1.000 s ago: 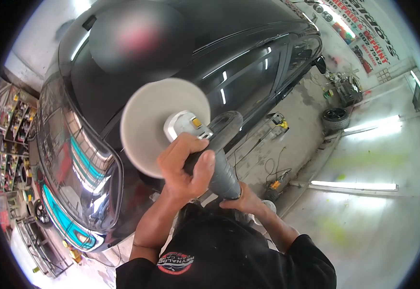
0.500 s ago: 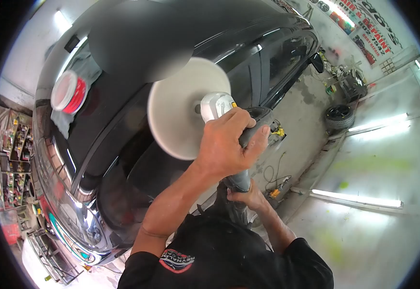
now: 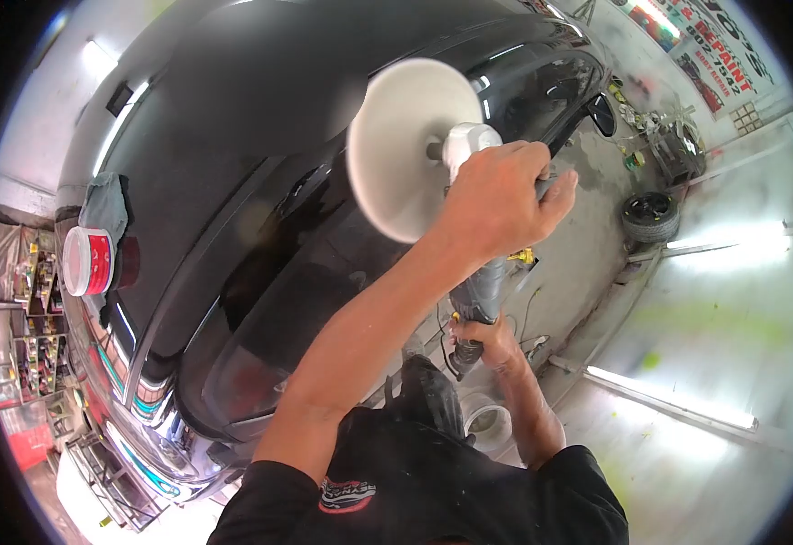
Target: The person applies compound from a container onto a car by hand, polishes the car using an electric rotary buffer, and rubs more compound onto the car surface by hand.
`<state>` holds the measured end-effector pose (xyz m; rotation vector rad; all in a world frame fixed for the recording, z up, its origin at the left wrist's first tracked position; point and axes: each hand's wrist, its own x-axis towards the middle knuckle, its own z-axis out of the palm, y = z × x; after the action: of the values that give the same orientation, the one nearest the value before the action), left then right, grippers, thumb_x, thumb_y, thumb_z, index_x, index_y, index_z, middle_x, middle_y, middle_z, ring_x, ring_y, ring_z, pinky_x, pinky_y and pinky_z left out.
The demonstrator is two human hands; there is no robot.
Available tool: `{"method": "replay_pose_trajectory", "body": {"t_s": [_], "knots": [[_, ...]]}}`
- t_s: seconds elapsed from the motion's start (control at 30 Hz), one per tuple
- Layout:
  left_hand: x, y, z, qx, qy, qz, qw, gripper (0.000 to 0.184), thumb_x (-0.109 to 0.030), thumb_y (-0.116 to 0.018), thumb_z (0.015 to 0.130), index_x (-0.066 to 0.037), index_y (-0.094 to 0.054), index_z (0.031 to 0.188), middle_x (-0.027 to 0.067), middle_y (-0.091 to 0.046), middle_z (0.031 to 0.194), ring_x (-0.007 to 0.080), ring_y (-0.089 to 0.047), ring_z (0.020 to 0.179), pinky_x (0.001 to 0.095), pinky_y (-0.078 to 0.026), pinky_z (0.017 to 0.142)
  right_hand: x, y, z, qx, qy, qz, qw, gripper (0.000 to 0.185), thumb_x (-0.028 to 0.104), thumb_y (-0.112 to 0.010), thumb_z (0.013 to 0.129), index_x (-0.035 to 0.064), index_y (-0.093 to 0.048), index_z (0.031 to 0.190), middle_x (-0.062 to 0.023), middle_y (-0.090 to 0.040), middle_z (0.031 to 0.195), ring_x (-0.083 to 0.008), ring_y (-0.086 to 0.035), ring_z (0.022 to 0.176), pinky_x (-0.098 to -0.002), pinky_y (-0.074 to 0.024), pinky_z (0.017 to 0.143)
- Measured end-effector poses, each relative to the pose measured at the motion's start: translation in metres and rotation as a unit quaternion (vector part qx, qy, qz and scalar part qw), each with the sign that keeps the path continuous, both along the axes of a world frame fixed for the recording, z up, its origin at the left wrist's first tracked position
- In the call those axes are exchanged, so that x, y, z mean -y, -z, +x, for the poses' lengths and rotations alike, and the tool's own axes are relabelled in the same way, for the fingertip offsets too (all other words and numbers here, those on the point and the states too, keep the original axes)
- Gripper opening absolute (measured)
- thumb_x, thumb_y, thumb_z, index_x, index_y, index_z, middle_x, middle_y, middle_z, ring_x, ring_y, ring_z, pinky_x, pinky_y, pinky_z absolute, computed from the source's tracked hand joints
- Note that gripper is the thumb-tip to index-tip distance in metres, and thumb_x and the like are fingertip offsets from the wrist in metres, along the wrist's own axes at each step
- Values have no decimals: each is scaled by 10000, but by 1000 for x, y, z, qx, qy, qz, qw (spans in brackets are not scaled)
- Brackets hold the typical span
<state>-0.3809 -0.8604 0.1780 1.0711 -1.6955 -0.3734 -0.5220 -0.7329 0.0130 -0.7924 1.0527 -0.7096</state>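
My left hand [image 3: 504,195] grips the front handle of a grey and silver power polisher [image 3: 478,292], just behind its metal head. Lower down, my right hand [image 3: 487,338] is wrapped round the rear of its body. The round off-white pad [image 3: 392,163] faces the side of a glossy black car [image 3: 260,318], near the windows; whether it touches the paint cannot be seen. On the car at the left, a white and red tub [image 3: 88,261] sits beside a grey cloth [image 3: 104,207].
A white bucket [image 3: 487,423] stands on the floor by my legs. A loose wheel [image 3: 650,217] and cables lie beyond the car's side. Cluttered shelves [image 3: 42,318] line the far left. Tube lights [image 3: 669,397] run along the wall at the right.
Both hands and the polisher have moved up and right across the view, further along the car's side. The tub and cloth, now fully in view, appear further left and lower.
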Motion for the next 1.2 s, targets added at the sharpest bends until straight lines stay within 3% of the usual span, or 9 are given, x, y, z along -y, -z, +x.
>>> {"method": "replay_pose_trajectory", "body": {"t_s": [0.27,0.3,0.43,0.63,0.8,0.93,1.03,1.13,1.2], "knots": [[-86,6,39,-25,-25,-50,998,260,-224,-756,831,-30,-587,792,133,-610,718,350,-616,602,428,-489,533,-44,1,3,-110,-145,-52,982,481,240,-853,674,12,-685,1063,-61,-715,903,-183,-664,823,-345,-515,793],[-106,10,51,-35,-29,-73,996,235,-186,-773,807,-32,-596,820,122,-607,724,339,-608,590,408,-487,527,-58,16,6,-95,-177,-46,979,596,283,-883,657,11,-670,1142,-88,-721,1012,-198,-669,941,-361,-511,865],[-198,8,99,12,-59,-30,998,188,-122,-676,822,49,-654,898,197,-645,767,314,-657,662,362,-522,622,-94,0,37,-75,-254,-52,963,720,214,-896,660,7,-607,1286,-150,-693,1188,-249,-635,1137,-376,-464,1009],[-261,10,126,23,-122,-44,991,261,-188,-670,862,65,-670,925,217,-677,817,300,-663,666,345,-526,641,-126,9,64,-52,-307,-90,946,758,177,-887,674,6,-569,1341,-149,-679,1244,-251,-627,1170,-376,-446,1045],[-241,10,114,9,-111,-34,993,224,-156,-685,850,60,-668,909,200,-662,799,289,-655,664,346,-516,621,-115,15,55,-41,-289,-105,951,756,180,-892,666,0,-574,1328,-143,-682,1237,-243,-632,1163,-371,-457,1031],[-193,13,85,12,-90,-26,996,186,-117,-705,826,50,-653,890,178,-639,770,285,-636,641,338,-508,602,-81,-5,33,-42,-275,4,960,702,139,-890,670,3,-601,1296,-91,-695,1153,-193,-632,1100,-364,-479,989],[-150,18,54,14,-70,-22,997,182,-107,-723,815,44,-636,870,169,-633,762,279,-624,625,337,-504,590,-51,6,6,-34,-230,-89,968,627,78,-871,694,32,-593,1254,-44,-672,1072,-155,-640,977,-330,-527,836],[-105,22,19,33,-63,-26,997,181,-111,-721,821,42,-635,868,168,-630,758,281,-617,616,339,-500,583,-16,23,-27,-23,-227,-78,970,684,125,-886,677,10,-609,1292,-82,-688,1148,-184,-620,1088,-367,-472,983],[-77,22,-3,36,-58,-16,998,182,-113,-719,826,41,-633,872,164,-625,752,282,-613,610,342,-496,576,7,26,-45,-15,-205,-112,972,642,135,-883,680,8,-626,1254,-75,-698,1072,-176,-642,998,-355,-504,902]]}}
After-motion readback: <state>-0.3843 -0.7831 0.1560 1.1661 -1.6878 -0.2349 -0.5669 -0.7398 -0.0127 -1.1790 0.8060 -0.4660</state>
